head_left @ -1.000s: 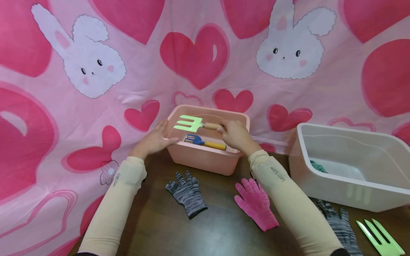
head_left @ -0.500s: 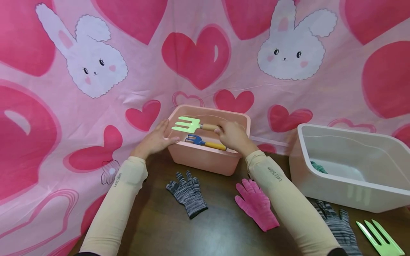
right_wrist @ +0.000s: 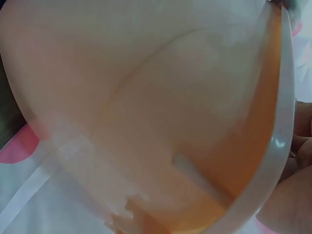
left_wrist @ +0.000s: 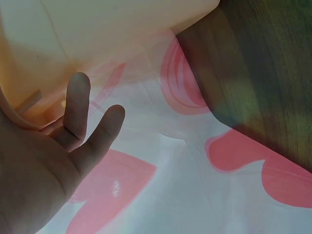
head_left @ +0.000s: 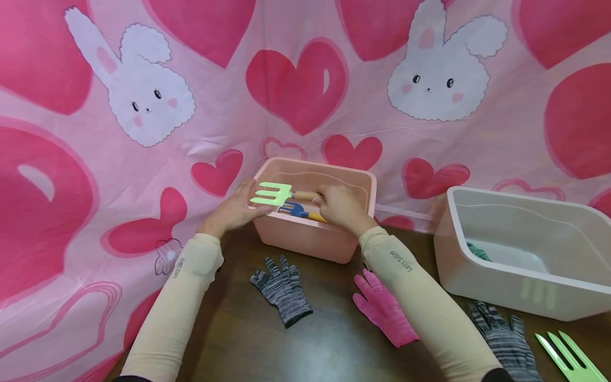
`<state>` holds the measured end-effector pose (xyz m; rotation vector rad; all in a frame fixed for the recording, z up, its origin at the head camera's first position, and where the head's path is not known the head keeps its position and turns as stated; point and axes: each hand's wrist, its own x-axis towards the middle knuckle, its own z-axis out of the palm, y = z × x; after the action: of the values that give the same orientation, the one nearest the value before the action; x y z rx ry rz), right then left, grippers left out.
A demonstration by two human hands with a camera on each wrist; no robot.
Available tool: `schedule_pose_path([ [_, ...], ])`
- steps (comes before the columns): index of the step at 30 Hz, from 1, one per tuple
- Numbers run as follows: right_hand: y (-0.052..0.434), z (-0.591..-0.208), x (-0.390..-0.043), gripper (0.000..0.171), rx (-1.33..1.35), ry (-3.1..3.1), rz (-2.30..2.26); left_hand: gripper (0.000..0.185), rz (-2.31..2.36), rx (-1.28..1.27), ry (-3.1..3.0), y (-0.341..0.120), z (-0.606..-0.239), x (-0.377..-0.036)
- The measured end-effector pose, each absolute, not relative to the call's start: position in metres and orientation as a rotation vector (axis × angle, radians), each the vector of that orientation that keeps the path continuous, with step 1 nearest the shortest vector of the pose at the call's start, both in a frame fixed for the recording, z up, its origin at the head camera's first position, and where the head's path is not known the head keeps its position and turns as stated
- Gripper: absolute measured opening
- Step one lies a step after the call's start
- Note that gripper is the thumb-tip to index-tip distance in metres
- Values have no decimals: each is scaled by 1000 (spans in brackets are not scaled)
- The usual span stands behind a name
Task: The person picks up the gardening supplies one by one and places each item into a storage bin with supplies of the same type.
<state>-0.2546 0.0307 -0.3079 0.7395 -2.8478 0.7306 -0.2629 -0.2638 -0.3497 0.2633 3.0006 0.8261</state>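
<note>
A pink plastic tub (head_left: 305,241) stands at the back of the dark table, against the pink cloth. My right hand (head_left: 340,208) grips the wooden handle of a light green garden fork (head_left: 273,192) and holds it low over the tub's left side. Under it a blue garden fork (head_left: 297,210) with a yellow handle lies in the tub. My left hand (head_left: 235,211) rests with straight fingers on the tub's left rim. The left wrist view shows those straight fingers (left_wrist: 78,105) beside the tub wall (left_wrist: 97,29). The right wrist view shows only the tub's outside (right_wrist: 146,112).
A grey striped glove (head_left: 282,289) and a pink glove (head_left: 384,313) lie in front of the tub. A white tub (head_left: 515,289) with teal cloth inside stands at the right. Another grey glove (head_left: 503,339) and a green fork (head_left: 568,358) lie near the front right edge.
My right hand has carried the green fork leftwards and down, closer to the blue fork in the tub. The left hand has stayed on the rim.
</note>
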Motion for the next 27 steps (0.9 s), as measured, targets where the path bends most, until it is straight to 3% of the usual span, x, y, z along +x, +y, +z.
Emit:
schedule_pose_path([
  [27,24,-314,-251,32,808,-2924,775,115,742,385,3002,-268,-349,-265],
])
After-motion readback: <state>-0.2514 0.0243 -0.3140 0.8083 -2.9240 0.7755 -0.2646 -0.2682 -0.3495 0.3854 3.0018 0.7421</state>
